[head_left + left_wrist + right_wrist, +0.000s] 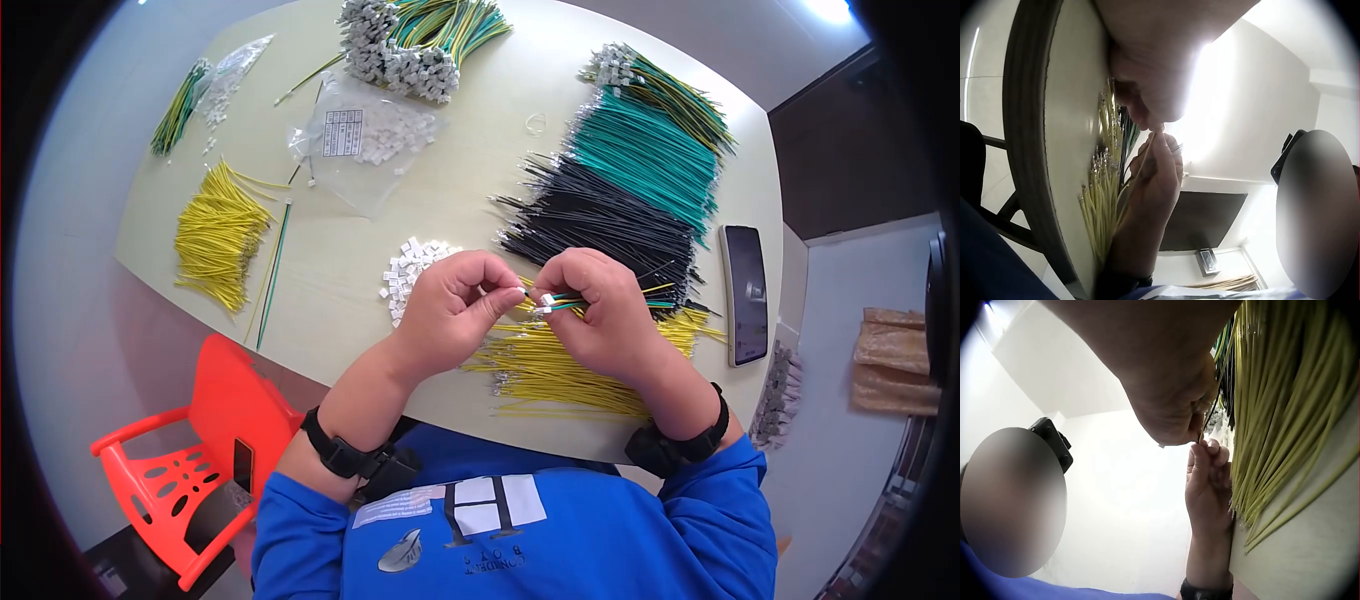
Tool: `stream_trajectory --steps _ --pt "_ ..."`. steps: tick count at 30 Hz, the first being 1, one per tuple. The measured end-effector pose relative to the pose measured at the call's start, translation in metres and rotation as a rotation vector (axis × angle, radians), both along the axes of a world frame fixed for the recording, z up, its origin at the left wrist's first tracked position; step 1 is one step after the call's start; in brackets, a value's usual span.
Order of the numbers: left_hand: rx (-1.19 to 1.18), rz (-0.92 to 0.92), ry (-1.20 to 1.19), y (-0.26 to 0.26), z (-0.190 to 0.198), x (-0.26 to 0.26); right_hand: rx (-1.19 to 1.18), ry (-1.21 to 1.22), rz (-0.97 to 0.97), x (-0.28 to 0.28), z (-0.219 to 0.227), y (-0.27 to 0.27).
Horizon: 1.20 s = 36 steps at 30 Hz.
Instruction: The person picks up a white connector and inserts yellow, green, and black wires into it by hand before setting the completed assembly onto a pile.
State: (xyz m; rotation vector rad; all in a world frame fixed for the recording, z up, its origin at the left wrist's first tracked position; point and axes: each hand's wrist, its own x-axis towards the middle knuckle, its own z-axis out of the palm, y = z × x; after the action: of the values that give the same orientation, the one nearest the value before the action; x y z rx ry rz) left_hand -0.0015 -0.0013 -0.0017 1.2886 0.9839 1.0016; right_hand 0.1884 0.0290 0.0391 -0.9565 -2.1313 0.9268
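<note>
My left hand (452, 308) pinches a small white connector (521, 290) between thumb and index finger, in front of my chest. Close beside it, my right hand (602, 312) grips a few thin wires, green and dark ones among them. A second white connector (545, 303) shows at the right thumb, at the end of these wires. In the right wrist view a black wire (1211, 415) runs from the right hand down to the left fingertips. Under the hands lies a spread of yellow wires (570, 370). Left of them is a heap of loose white connectors (410, 268).
Black wires (610, 215) and green wires (650, 145) lie in layers farther back. A phone (745, 295) lies at the right table edge. A plastic bag of connectors (365, 140), a bundle of finished wires (420, 50) and another yellow pile (222, 235) occupy the left side. A red chair (225, 410) stands front left.
</note>
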Motion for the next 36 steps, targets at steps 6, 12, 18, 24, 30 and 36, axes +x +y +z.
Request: stream_trajectory --steps 6,12,18,24,30,36 --pt "0.003 0.0 -0.005 0.0 0.003 0.0 0.01 -0.019 -0.01 0.0 0.003 -0.001" --pt "0.033 0.028 -0.028 0.001 0.006 0.001 0.15 -0.113 -0.047 0.002 0.013 0.006" --pt "0.068 0.159 -0.183 0.001 0.01 0.002 0.126 -0.229 -0.142 0.019 0.029 0.011" --pt "0.083 0.26 -0.262 0.008 0.014 -0.007 0.053 -0.346 -0.2 0.027 0.036 0.011" --pt "0.108 0.276 0.098 0.009 0.03 -0.024 0.105 -0.407 -0.049 0.018 0.019 0.01" --pt "0.592 0.144 0.778 0.012 0.026 -0.032 0.073 -0.277 -0.109 0.007 0.007 0.003"
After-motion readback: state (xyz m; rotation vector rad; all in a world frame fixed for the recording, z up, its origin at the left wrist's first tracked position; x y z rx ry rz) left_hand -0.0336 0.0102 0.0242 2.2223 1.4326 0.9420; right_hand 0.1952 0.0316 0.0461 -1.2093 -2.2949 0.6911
